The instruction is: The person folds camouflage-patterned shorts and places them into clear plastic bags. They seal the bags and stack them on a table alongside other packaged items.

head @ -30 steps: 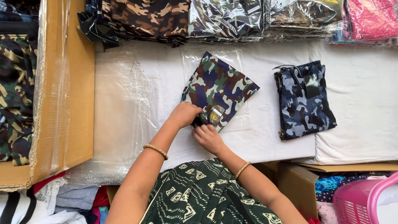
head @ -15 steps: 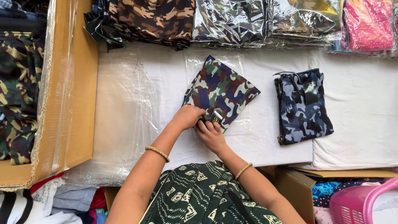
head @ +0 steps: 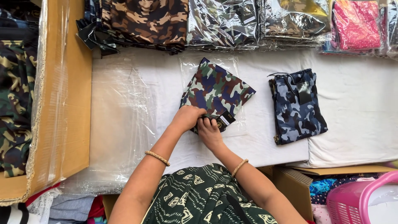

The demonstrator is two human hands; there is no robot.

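Note:
A folded camouflage garment (head: 216,90) in blue, green and cream lies on a clear plastic bag (head: 232,65) on the white table (head: 356,108). My left hand (head: 188,117) and my right hand (head: 209,132) meet at its near corner, fingers closed on the fabric beside a small black tag (head: 223,120). Both wrists carry a thin gold bangle. A second folded garment (head: 297,105), blue-grey camouflage with a drawstring, lies to the right, apart from my hands.
Packed camouflage garments in plastic bags (head: 224,20) line the far edge, with a pink one (head: 356,23) at the right. A cardboard box (head: 68,103) with green camouflage clothes stands at the left. Loose plastic sheets (head: 120,112) lie beside it. A pink basket (head: 360,199) sits lower right.
The hands have stayed at the garment's near corner, and the right hand has shifted slightly under the tag. The view has drifted a little.

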